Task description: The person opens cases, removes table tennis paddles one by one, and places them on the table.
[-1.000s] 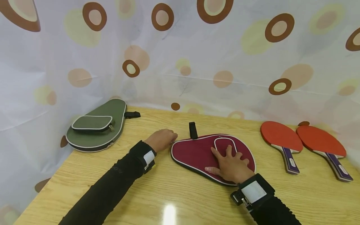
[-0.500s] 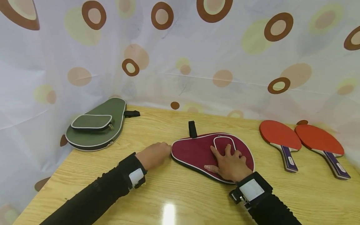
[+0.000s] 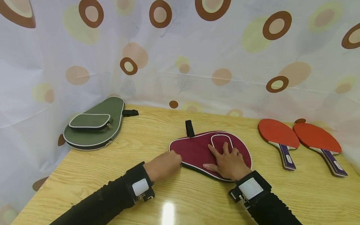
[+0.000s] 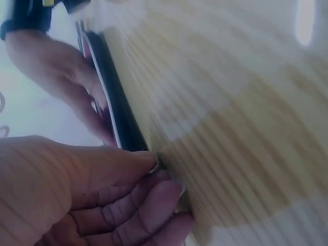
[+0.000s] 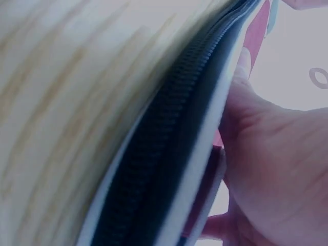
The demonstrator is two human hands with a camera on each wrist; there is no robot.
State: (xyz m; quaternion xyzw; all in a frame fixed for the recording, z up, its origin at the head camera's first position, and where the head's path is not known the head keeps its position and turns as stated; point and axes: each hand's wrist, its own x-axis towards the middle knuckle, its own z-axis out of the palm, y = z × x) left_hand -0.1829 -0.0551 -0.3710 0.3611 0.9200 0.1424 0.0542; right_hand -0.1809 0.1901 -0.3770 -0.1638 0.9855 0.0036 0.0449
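A dark red paddle case (image 3: 194,149) with white piping lies flat on the wooden table, its narrow end to the left. My left hand (image 3: 164,165) is at the near edge of that narrow end; in the left wrist view its thumb and curled fingers pinch a small metal zipper pull (image 4: 157,164). Spread over the case's small pocket (image 3: 220,139), my right hand (image 3: 232,164) rests with fingers apart. In the right wrist view a dark zipper (image 5: 174,97) runs closed along the case's side.
At the back left lies a green case (image 3: 111,107) with a pocket and a black strap (image 3: 130,112). Two red paddles (image 3: 278,132) (image 3: 317,136) with purple handles lie on the right. A patterned white curtain (image 3: 168,56) hangs behind the table (image 3: 112,168).
My left hand has moved from the case's left tip round to its near edge, first toward me, then slightly right. My right hand stays on the pocket.
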